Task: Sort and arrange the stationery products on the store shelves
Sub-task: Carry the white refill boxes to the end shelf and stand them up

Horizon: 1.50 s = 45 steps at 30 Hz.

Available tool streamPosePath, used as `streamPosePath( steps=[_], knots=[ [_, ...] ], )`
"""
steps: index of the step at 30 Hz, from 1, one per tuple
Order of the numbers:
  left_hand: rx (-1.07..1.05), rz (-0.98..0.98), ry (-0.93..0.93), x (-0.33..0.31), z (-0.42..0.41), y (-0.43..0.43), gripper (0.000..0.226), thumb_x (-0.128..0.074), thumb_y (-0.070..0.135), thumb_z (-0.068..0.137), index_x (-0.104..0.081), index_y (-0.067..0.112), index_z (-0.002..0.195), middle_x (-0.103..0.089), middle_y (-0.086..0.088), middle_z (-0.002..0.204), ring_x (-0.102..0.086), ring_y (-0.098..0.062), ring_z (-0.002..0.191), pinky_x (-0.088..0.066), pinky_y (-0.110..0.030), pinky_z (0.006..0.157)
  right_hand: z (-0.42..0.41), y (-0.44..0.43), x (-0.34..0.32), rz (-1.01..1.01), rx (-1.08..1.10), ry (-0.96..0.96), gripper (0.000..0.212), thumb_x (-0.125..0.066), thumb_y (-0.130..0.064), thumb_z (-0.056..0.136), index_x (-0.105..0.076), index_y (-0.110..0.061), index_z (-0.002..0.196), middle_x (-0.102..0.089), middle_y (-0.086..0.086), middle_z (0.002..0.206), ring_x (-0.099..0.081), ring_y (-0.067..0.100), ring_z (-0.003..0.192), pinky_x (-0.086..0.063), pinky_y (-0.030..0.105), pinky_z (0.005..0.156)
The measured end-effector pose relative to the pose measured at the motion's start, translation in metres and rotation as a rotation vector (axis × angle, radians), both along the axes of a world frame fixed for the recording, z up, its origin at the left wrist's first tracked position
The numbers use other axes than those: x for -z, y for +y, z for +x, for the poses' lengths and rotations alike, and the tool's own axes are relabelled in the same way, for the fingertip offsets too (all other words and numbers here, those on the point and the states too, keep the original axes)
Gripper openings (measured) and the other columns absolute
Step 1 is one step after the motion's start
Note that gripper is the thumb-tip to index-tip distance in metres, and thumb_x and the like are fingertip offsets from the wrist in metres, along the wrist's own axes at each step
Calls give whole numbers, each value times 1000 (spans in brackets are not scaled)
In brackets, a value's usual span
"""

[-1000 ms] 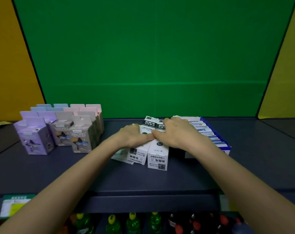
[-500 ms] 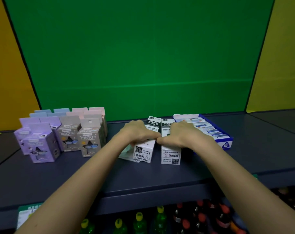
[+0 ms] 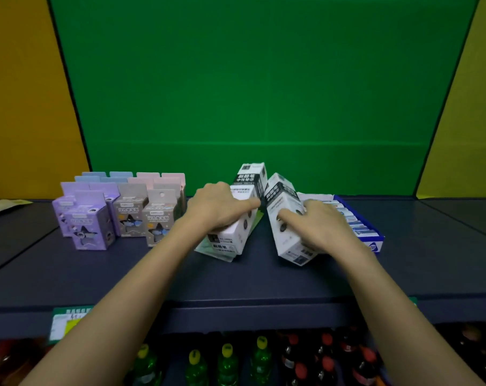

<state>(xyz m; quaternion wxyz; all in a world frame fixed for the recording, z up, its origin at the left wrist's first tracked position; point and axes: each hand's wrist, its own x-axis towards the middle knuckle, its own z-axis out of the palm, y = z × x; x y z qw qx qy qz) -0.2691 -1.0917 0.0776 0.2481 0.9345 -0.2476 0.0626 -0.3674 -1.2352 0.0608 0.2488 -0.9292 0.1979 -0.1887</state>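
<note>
A green back panel (image 3: pixel 264 93) rises behind the dark grey shelf (image 3: pixel 236 277), with a yellow panel (image 3: pixel 21 93) to its left and another (image 3: pixel 470 107) to its right. Below the shelf's front edge stand bottles (image 3: pixel 227 363) in dim light.

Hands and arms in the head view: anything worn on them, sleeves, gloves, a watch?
Nothing worn shows. The left hand and the right hand are bare, without gloves, rings or a watch, and both forearms are uncovered down to the frame's bottom edge; no sleeve is in view.
</note>
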Motion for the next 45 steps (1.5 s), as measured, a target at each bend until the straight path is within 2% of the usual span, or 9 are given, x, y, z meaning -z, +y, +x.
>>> streamPosePath(
  steps=[6,12,15,19,24,29,34,39,45],
  knots=[
    [99,-351,239,-17,-21,45,24,-57,41,81,-54,21,68,-66,4,52,-62,-8,48,-45,-14,45,-9,2,-10,718,-313,-67,23,-50,-33,83,-63,-15,79,-64,-5,56,-53,10,51,-35,21,52],
    [26,-666,353,-3,-37,121,12,-49,28,88,-53,18,83,-65,2,53,-60,-11,48,-47,-19,49,17,55,-3,1134,-680,54,26,-42,-27,84,-62,-21,99,-75,12,88,-65,25,89,-47,37,81],
    [-130,-759,397,2,-45,180,35,-56,36,75,-51,14,101,-66,-3,70,-63,-15,57,-50,-23,59,29,105,-2,1261,-806,122,20,-43,-18,86,-62,-19,93,-72,8,74,-63,21,73,-52,35,77],
    [-343,-764,384,10,-63,262,45,-61,43,72,-45,20,107,-64,-11,93,-64,-26,79,-51,-37,76,49,182,5,1259,-939,236,20,-49,-12,86,-61,-15,101,-69,8,80,-63,22,73,-58,32,63],
    [-491,-848,363,22,-78,369,29,-57,41,83,-59,16,98,-68,-5,71,-65,-19,57,-51,-30,59,75,290,20,1199,-1024,294,65,-71,-44,59,-58,-20,117,-74,1,82,-70,14,66,-57,29,63],
    [-635,-868,399,34,-82,483,38,-61,45,80,-62,11,97,-70,-10,72,-65,-23,57,-52,-28,56,95,413,28,1161,-1052,359,47,-58,-44,84,-54,-20,124,-72,5,104,-70,18,82,-57,32,70],
    [-694,-877,426,43,-78,579,57,-68,54,69,-64,6,99,-69,-16,81,-64,-27,60,-50,-31,62,106,527,30,1017,-1113,391,43,-61,-54,77,-61,-28,112,-67,2,120,-62,22,110,-45,44,102],
    [-711,-924,407,47,-64,661,42,-61,51,76,-66,13,92,-74,-3,68,-69,-18,55,-52,-27,55,132,616,21,913,-1083,435,32,-55,-54,82,-64,-24,86,-71,0,88,-68,23,92,-49,41,96],
    [-807,-954,418,42,-12,754,55,-49,58,83,-63,7,99,-70,-13,80,-63,-20,52,-48,-24,49,192,728,12,975,-1043,418,28,-53,-47,87,-61,-21,90,-70,8,96,-66,25,90,-49,39,90]
  ],
)
